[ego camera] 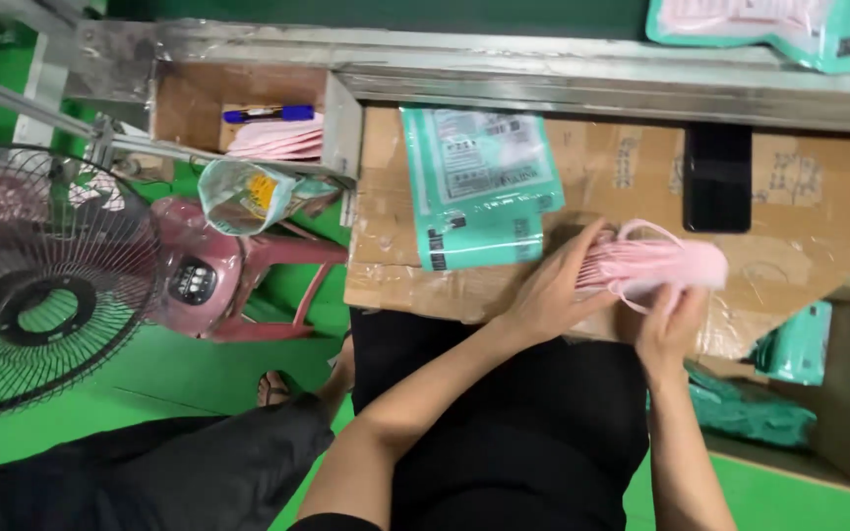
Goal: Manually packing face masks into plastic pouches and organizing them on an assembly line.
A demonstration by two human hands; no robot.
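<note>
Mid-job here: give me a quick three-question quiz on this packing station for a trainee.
1. True or false: both hands are on the stack of pink face masks.
2. What lies on the cardboard work surface just beyond the left hand?
A. teal pouches
B. a pair of scissors
C. a roll of tape
3. Which appliance stands on the green floor to the person's left?

Key
1. True: the left hand grips the stack's left end and the right hand holds it from below.
2. A: flat teal pouches, overlapping one another.
3. A pink fan with a dark wire grille.
</note>
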